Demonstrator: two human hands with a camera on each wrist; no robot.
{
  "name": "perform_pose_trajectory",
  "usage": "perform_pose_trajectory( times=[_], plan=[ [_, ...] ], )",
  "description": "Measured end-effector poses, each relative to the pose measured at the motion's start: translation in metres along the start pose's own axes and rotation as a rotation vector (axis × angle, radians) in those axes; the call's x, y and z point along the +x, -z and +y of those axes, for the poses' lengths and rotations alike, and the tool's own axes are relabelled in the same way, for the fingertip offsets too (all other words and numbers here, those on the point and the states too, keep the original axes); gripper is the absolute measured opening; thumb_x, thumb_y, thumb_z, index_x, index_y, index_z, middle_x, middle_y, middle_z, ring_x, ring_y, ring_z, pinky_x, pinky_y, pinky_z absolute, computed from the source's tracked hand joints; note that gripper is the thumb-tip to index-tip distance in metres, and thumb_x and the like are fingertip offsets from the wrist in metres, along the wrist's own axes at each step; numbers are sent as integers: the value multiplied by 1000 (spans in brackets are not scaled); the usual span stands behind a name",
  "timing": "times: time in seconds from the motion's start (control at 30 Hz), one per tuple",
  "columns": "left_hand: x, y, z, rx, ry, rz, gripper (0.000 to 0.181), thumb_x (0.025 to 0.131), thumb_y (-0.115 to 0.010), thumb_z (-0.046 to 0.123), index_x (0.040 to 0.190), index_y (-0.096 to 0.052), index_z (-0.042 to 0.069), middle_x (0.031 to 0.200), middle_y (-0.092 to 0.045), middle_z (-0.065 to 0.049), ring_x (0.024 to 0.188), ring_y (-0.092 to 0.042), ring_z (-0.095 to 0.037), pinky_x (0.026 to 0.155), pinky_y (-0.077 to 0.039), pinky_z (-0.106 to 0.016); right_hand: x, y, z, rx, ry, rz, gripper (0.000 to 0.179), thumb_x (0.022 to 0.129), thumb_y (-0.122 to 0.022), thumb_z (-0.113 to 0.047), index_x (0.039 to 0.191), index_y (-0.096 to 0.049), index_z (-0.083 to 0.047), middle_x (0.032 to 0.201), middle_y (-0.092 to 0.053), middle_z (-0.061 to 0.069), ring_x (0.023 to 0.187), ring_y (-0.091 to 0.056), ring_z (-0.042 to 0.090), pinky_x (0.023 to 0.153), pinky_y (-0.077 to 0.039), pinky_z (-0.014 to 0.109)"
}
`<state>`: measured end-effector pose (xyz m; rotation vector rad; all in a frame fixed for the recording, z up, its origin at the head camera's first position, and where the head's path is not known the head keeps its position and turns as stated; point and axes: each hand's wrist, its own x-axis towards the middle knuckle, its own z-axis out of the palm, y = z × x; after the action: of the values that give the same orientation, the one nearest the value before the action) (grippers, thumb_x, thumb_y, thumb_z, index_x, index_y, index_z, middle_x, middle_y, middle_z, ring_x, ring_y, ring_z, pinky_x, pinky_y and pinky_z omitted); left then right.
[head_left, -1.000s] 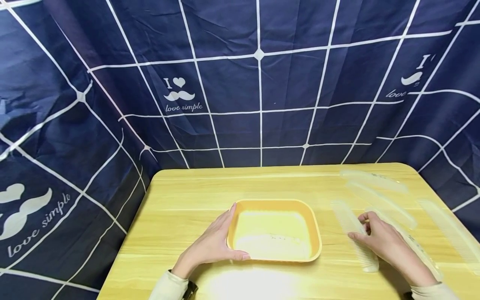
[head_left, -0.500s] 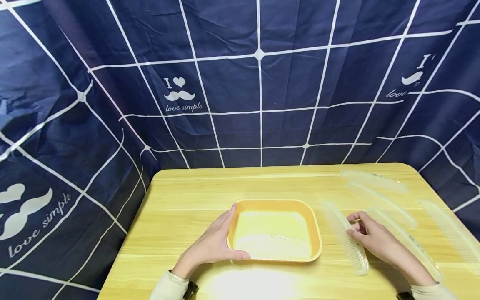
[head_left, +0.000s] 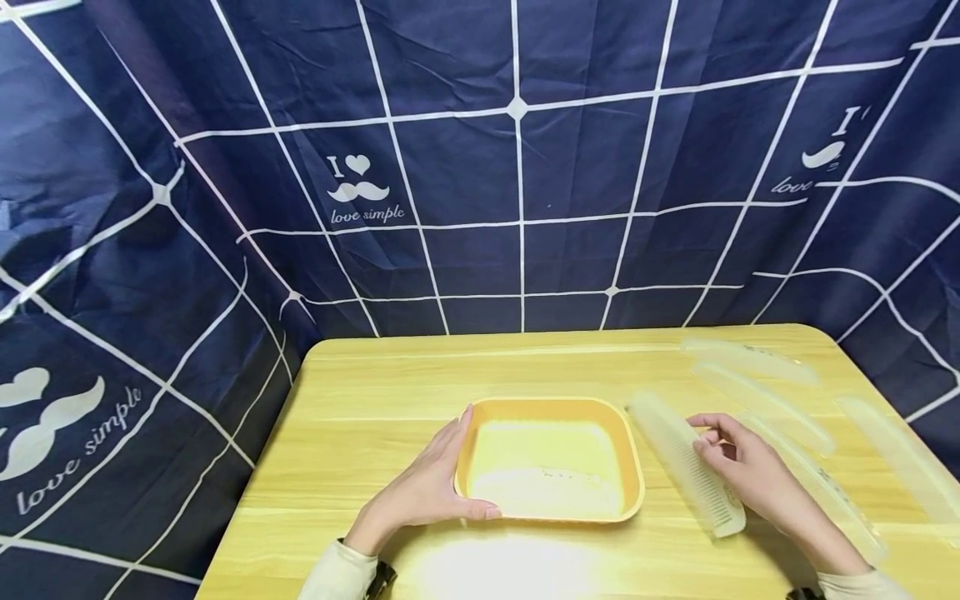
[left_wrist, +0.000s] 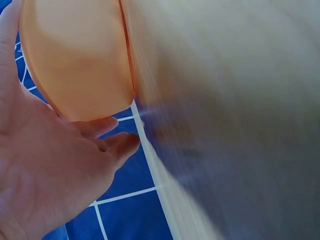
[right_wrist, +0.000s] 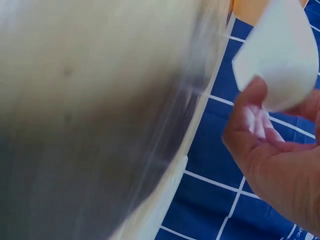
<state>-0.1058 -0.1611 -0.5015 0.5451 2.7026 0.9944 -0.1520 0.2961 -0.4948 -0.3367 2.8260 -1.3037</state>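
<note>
A pale translucent comb (head_left: 678, 457) is pinched between the thumb and fingers of my right hand (head_left: 753, 477), held slanting just right of an orange tray (head_left: 628, 446). Its teeth show along the near part. From the right wrist view, the comb (right_wrist: 280, 55) rises from the thumb and fingertips as a broad whitish shape. My left hand (head_left: 420, 492) grips the tray's left end, with the thumb along the front rim and the fingers against the left side. Close up in the left wrist view, the palm lies beside the tray's wall (left_wrist: 82, 75).
More pale combs lie on the wooden table (head_left: 375, 400) at the right: a curved one (head_left: 750, 361) at the back, another (head_left: 768, 406) before it, one (head_left: 825, 492) beside my right forearm, and one (head_left: 896, 462) near the right edge. A navy grid-patterned cloth (head_left: 465, 167) hangs behind.
My right hand has moved slightly left, bringing the comb up to the tray's right side and turning it more diagonal. The left hand and tray have stayed in place.
</note>
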Motion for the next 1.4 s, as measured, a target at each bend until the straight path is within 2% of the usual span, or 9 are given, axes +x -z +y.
perform_pose_trajectory(
  times=[0.13, 0.23, 0.37, 0.57, 0.87, 1.1, 1.4],
  plan=[
    [1, 0, 0, -2, -14, 1, 139, 71, -74, 81, 166, 6, 21, 173, -1, -1, 158, -11, -33, 124, -17, -56, 3, 3, -1, 79, 34, 105, 29, 105, -59, -13, 130, -61, 0, 95, -61, -1, 76, -59, 0, 65, -47, 16],
    [3, 0, 0, 0, -33, 9, 138, 72, -73, 81, 166, 6, 19, 173, -2, -4, 158, -12, -33, 123, -19, -57, 4, 4, -2, 132, 53, 140, 30, 105, -59, -12, 131, -61, 1, 96, -64, -3, 79, -61, -1, 68, -47, 13],
    [4, 2, 1, -4, -28, 5, 139, 71, -73, 81, 166, 7, 19, 173, 0, -1, 158, -12, -31, 123, -18, -57, 4, 1, -4, 182, 67, 139, 30, 104, -60, -10, 131, -61, 2, 97, -65, -6, 82, -62, -2, 71, -48, 11],
    [2, 2, 1, -4, 4, -7, 140, 70, -72, 83, 166, 8, 21, 172, 1, 5, 158, -11, -30, 124, -18, -55, 4, -2, -13, 230, 41, 153, 30, 104, -62, -12, 131, -64, 0, 98, -67, -10, 83, -63, -1, 71, -49, 12],
    [1, 2, 1, -23, 6, -15, 139, 70, -74, 82, 166, 9, 23, 172, 1, 6, 158, -11, -29, 123, -19, -58, 11, -8, -29, 248, 75, 132, 29, 103, -62, -11, 130, -65, 1, 98, -69, -7, 84, -64, 1, 72, -52, 14],
    [0, 1, 1, -9, 9, -22, 139, 71, -73, 81, 166, 10, 23, 173, 1, 0, 158, -9, -33, 122, -16, -63, 15, -14, -40, 258, 77, 120, 28, 103, -63, -13, 129, -67, -2, 99, -70, -4, 86, -65, 2, 74, -52, 14],
    [0, 2, 3, -17, 25, -24, 138, 71, -75, 79, 166, 8, 24, 172, 2, 5, 158, -8, -30, 123, -15, -63, 22, -20, -53, 243, 97, 64, 27, 103, -64, -18, 127, -69, -7, 102, -70, 1, 87, -67, 5, 75, -53, 15]
  ],
)
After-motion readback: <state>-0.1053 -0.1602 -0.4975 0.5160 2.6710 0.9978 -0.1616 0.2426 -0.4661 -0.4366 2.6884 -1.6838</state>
